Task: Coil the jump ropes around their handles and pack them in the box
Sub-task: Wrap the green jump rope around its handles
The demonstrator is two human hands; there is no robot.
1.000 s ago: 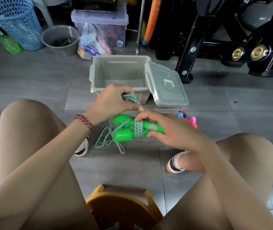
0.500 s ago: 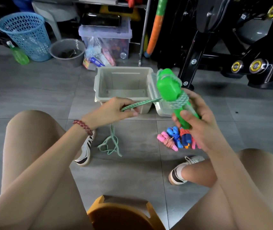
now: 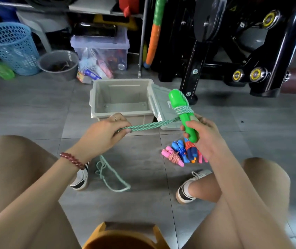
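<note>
My right hand (image 3: 203,135) grips the two green handles (image 3: 181,112) of a jump rope, held upright in front of the box's open lid (image 3: 159,99). A few turns of green-white rope (image 3: 150,125) are wound around the handles. A taut stretch runs left to my left hand (image 3: 105,132), which pinches it. The slack rope (image 3: 111,175) hangs down to a loop on the floor. The grey box (image 3: 96,97) stands open and empty just beyond my hands. Several coiled pink, blue and orange ropes (image 3: 181,153) lie on the floor under my right hand.
A blue laundry basket (image 3: 12,49), grey bucket (image 3: 59,63), green bottle (image 3: 2,70) and clear storage bin (image 3: 100,49) line the back left. A black exercise machine (image 3: 233,51) stands at the back right. My knees flank the grey tiled floor; an orange stool (image 3: 125,236) is beneath me.
My right hand lifted the green handles from level to upright at the right. My left hand pulled the rope out taut to the left. The view tilted up.
</note>
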